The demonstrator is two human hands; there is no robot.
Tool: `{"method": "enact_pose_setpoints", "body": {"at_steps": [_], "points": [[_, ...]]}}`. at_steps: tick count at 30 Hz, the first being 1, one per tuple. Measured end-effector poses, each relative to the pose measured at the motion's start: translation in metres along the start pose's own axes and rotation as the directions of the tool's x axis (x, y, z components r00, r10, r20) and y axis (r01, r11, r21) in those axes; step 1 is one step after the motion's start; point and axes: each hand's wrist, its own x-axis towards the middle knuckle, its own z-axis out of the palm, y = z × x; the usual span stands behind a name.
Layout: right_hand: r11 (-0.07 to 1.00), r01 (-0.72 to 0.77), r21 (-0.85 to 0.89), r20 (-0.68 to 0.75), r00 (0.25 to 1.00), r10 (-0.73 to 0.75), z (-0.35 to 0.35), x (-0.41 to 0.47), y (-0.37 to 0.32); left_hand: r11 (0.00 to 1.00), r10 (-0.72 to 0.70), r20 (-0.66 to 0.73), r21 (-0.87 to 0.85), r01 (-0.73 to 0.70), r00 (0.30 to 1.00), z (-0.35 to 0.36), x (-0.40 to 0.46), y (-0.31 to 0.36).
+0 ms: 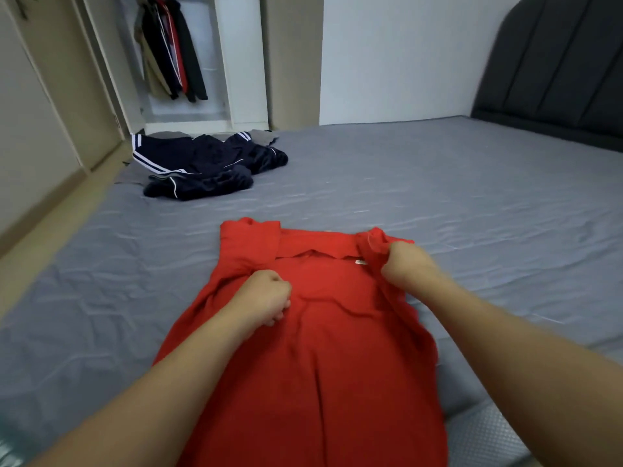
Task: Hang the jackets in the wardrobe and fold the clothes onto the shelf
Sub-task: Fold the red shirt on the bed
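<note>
Two bare forearms reach in from the near edge, both out over the red shirt (313, 348), which lies flat on the grey mattress (455, 203) with its hem toward the camera and its collar at the far end. The left hand (269, 296) sits on the shirt's left side, just short of the collar, fingers curled tight into a fist; red cloth bunches up against it, and it looks to be gripping a fold, though the fingertips are tucked under and out of sight. The right hand (406, 264) is at the shirt's right shoulder, fingers clenched round a gathered wad of the sleeve, lifting it a little off the mattress. Between the two hands the collar lies open, with a small pale label showing just inside it. The shirt's left sleeve is folded in over its body.

Beyond the shirt and off to its left, near the far corner of the mattress, there's a heap of navy clothes (209, 166) with white stripes, loose and unfolded, some grey cloth underneath. Farther still behind that heap, the wardrobe (242, 62) stands open, dark jackets (175, 52) hanging inside. Far right of the shirt, a dark padded headboard (553, 65) against the white wall.
</note>
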Motion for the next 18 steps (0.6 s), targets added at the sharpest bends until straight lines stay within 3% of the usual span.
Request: {"method": "enact_pose_setpoints", "body": {"at_steps": [1, 3, 5, 7, 9, 12, 14, 16, 18], "points": [[0.988, 0.013, -0.156, -0.073, 0.997, -0.025, 0.000, -0.003, -0.012, 0.996, 0.035, -0.043, 0.078, -0.031, 0.998, -0.014, -0.003, -0.008], [0.974, 0.022, -0.225, -0.091, 0.995, -0.043, 0.000, -0.012, -0.046, 0.970, 0.090, -0.102, 0.236, -0.064, 0.991, -0.041, -0.009, -0.027], [0.994, 0.029, 0.104, 0.088, 0.995, -0.038, 0.002, -0.022, -0.084, 0.924, 0.102, -0.116, 0.379, -0.051, 0.988, -0.065, -0.017, -0.044], [0.885, -0.041, 0.463, 0.287, 0.952, -0.106, 0.010, -0.040, -0.115, 0.838, 0.062, -0.133, 0.546, 0.021, 0.989, -0.087, -0.025, -0.061], [0.852, 0.028, 0.523, 0.249, 0.951, -0.184, 0.021, -0.053, -0.124, 0.760, -0.086, -0.085, 0.638, 0.120, 0.993, -0.108, -0.036, -0.075], [0.961, 0.051, 0.271, -0.071, 0.997, -0.033, 0.034, -0.079, -0.108, 0.868, -0.379, 0.203, 0.415, 0.271, 0.903, -0.126, -0.053, -0.089], [0.975, -0.106, 0.193, -0.240, 0.959, 0.152, 0.040, -0.110, -0.080, 0.929, -0.362, 0.371, 0.219, 0.298, 0.855, -0.131, -0.058, -0.097], [0.927, -0.313, 0.207, -0.160, 0.924, 0.348, 0.045, -0.138, -0.052, 0.940, -0.267, 0.359, -0.108, 0.324, 0.894, -0.136, -0.057, -0.100], [0.846, -0.501, 0.185, 0.054, 0.864, 0.500, 0.047, -0.160, -0.033, 0.852, -0.229, 0.224, -0.425, 0.306, 0.947, -0.146, -0.053, -0.099]]}}
